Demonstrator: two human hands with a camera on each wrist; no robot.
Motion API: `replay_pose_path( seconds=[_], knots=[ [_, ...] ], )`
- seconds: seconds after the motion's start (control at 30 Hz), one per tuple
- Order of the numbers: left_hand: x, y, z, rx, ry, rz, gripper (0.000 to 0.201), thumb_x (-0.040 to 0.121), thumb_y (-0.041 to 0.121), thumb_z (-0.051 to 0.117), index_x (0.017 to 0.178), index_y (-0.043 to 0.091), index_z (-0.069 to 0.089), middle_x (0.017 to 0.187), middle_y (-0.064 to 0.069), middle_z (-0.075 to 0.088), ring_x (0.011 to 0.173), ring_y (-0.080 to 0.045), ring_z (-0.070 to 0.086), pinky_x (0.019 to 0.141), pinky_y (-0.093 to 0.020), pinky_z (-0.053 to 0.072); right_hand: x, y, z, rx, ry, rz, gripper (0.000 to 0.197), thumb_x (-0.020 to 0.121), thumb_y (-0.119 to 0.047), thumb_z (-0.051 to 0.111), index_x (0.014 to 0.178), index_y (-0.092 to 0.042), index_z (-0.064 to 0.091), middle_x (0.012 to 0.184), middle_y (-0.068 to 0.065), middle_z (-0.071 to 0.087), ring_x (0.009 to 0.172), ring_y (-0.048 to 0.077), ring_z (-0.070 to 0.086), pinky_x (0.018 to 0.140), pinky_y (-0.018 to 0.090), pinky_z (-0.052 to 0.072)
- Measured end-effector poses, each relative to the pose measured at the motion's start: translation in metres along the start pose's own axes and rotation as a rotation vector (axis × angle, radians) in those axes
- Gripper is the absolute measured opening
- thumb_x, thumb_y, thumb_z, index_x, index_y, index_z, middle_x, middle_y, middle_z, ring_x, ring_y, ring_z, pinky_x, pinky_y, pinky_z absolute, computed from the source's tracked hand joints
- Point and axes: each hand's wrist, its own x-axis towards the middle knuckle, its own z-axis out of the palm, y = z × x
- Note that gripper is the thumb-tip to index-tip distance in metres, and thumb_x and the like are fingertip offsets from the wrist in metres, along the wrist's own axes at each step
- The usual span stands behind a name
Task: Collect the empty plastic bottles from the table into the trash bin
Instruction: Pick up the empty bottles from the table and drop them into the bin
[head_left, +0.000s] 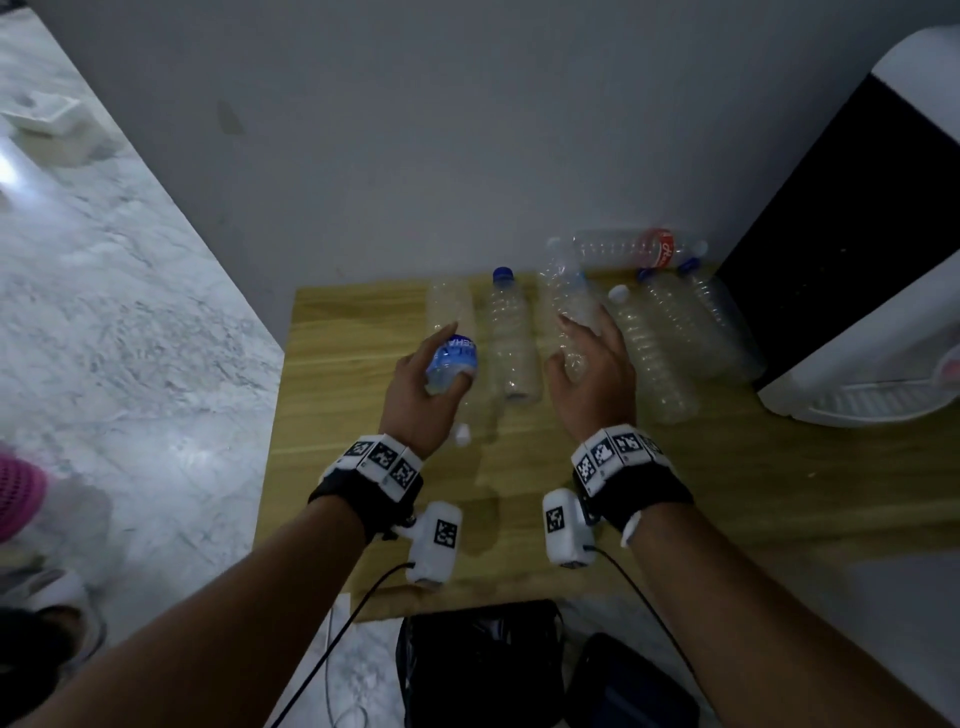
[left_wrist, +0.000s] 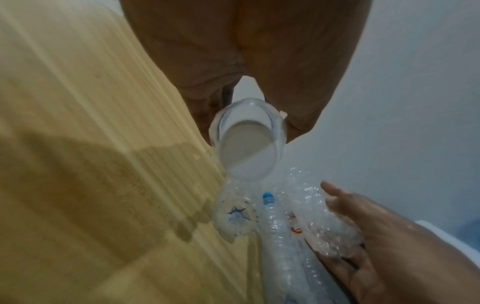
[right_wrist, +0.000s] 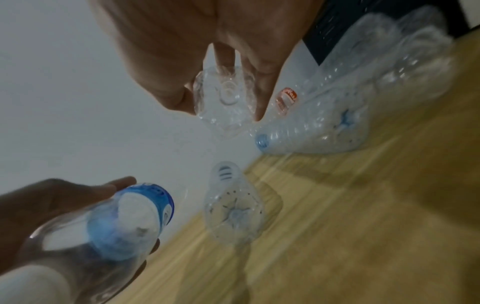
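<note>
My left hand (head_left: 447, 366) grips a blue-labelled bottle (head_left: 453, 356) above the wooden table (head_left: 727, 493), its white cap (left_wrist: 246, 152) pointing back at my wrist. My right hand (head_left: 574, 345) curls round a clear crumpled bottle (head_left: 563, 306); in the right wrist view its fingers (right_wrist: 259, 96) wrap that bottle's base (right_wrist: 226, 96). A blue-capped bottle (head_left: 509, 338) lies on the table between my hands. A clear bottle (head_left: 449, 304) lies beyond my left hand. Several more bottles (head_left: 670, 343) lie to the right, and a red-labelled one (head_left: 641, 247) rests by the wall. A black-lined bin (head_left: 483, 660) stands below the table's near edge.
A white and black water dispenser (head_left: 857, 270) stands on the table's right side, close to the bottles. A grey wall (head_left: 467, 130) backs the table. Marble floor (head_left: 130, 338) spreads to the left. A dark bag (head_left: 628, 686) sits beside the bin.
</note>
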Motion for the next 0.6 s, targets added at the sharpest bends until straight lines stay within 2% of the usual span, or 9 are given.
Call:
replay_pose_path(
  seconds=[0.07, 0.1, 0.2, 0.27, 0.33, 0.37, 0.47, 0.53, 0.6],
  knots=[
    [-0.030, 0.004, -0.008, -0.064, 0.000, 0.007, 0.059, 0.084, 0.047, 0.064, 0.141, 0.051, 0.049, 0.139, 0.003, 0.058, 0.123, -0.023, 0.063, 0.099, -0.048, 0.057, -0.025, -0.002, -0.020, 0.032, 0.008, -0.079, 0.042, 0.087, -0.018, 0.056, 0.128, -0.024, 0.063, 0.158, 0.002, 0.034, 0.142, 0.013, 0.037, 0.101, 0.018, 0.039],
    [-0.048, 0.006, -0.011, -0.094, 0.003, 0.018, 0.057, 0.087, 0.041, 0.065, 0.142, 0.047, 0.050, 0.140, 0.002, 0.059, 0.122, -0.022, 0.064, 0.098, -0.045, 0.058, -0.039, -0.002, -0.030, 0.046, 0.007, -0.102, 0.043, 0.086, -0.017, 0.056, 0.128, -0.024, 0.063, 0.157, 0.003, 0.035, 0.143, 0.013, 0.037, 0.104, 0.018, 0.039],
    [-0.106, 0.014, -0.014, -0.191, -0.004, 0.038, 0.054, 0.094, 0.021, 0.066, 0.144, 0.035, 0.053, 0.136, 0.003, 0.064, 0.114, -0.016, 0.070, 0.092, -0.032, 0.060, -0.087, 0.000, -0.061, 0.112, -0.021, -0.118, 0.044, 0.086, -0.015, 0.058, 0.129, -0.026, 0.063, 0.157, 0.001, 0.034, 0.142, 0.011, 0.039, 0.108, 0.027, 0.044],
    [-0.146, 0.016, -0.015, -0.246, -0.010, 0.025, 0.054, 0.091, 0.022, 0.067, 0.142, 0.034, 0.055, 0.131, 0.007, 0.069, 0.112, -0.013, 0.071, 0.093, -0.031, 0.059, -0.126, 0.003, -0.081, 0.175, -0.039, -0.137, 0.043, 0.087, -0.013, 0.060, 0.129, -0.025, 0.063, 0.158, -0.001, 0.034, 0.139, 0.004, 0.040, 0.106, 0.030, 0.047],
    [-0.189, 0.016, -0.014, -0.279, 0.001, 0.000, 0.055, 0.086, 0.030, 0.068, 0.141, 0.035, 0.057, 0.128, 0.011, 0.071, 0.114, -0.012, 0.070, 0.096, -0.032, 0.057, -0.169, 0.009, -0.102, 0.184, -0.070, -0.166, 0.042, 0.088, -0.011, 0.062, 0.128, -0.022, 0.064, 0.157, 0.000, 0.035, 0.135, -0.009, 0.037, 0.105, 0.020, 0.043],
    [-0.210, 0.014, -0.012, -0.289, 0.004, -0.016, 0.055, 0.085, 0.032, 0.067, 0.140, 0.035, 0.058, 0.127, 0.011, 0.072, 0.114, -0.013, 0.071, 0.096, -0.033, 0.056, -0.191, 0.012, -0.112, 0.180, -0.095, -0.173, 0.042, 0.088, -0.010, 0.062, 0.128, -0.021, 0.064, 0.156, 0.002, 0.036, 0.136, -0.011, 0.035, 0.106, 0.016, 0.040],
    [-0.272, 0.008, -0.004, -0.320, 0.023, -0.078, 0.053, 0.089, 0.024, 0.066, 0.140, 0.032, 0.058, 0.127, 0.005, 0.072, 0.113, -0.016, 0.071, 0.091, -0.029, 0.058, -0.253, 0.026, -0.143, 0.205, -0.180, -0.168, 0.040, 0.088, -0.008, 0.063, 0.127, -0.017, 0.064, 0.156, 0.004, 0.037, 0.142, 0.001, 0.035, 0.109, 0.012, 0.033],
    [-0.311, 0.002, 0.004, -0.336, 0.013, -0.127, 0.053, 0.089, 0.025, 0.065, 0.141, 0.031, 0.058, 0.129, 0.000, 0.071, 0.115, -0.017, 0.071, 0.091, -0.029, 0.059, -0.289, 0.037, -0.161, 0.208, -0.215, -0.152, 0.040, 0.088, -0.010, 0.063, 0.127, -0.018, 0.065, 0.156, 0.002, 0.038, 0.142, 0.010, 0.038, 0.109, 0.017, 0.037],
    [-0.346, -0.007, 0.013, -0.326, -0.043, -0.168, 0.055, 0.088, 0.034, 0.066, 0.142, 0.034, 0.057, 0.134, -0.001, 0.068, 0.121, -0.017, 0.068, 0.095, -0.036, 0.059, -0.323, 0.050, -0.174, 0.242, -0.257, -0.110, 0.040, 0.088, -0.012, 0.062, 0.128, -0.020, 0.065, 0.156, 0.001, 0.037, 0.141, 0.014, 0.041, 0.107, 0.024, 0.043]
  ],
)
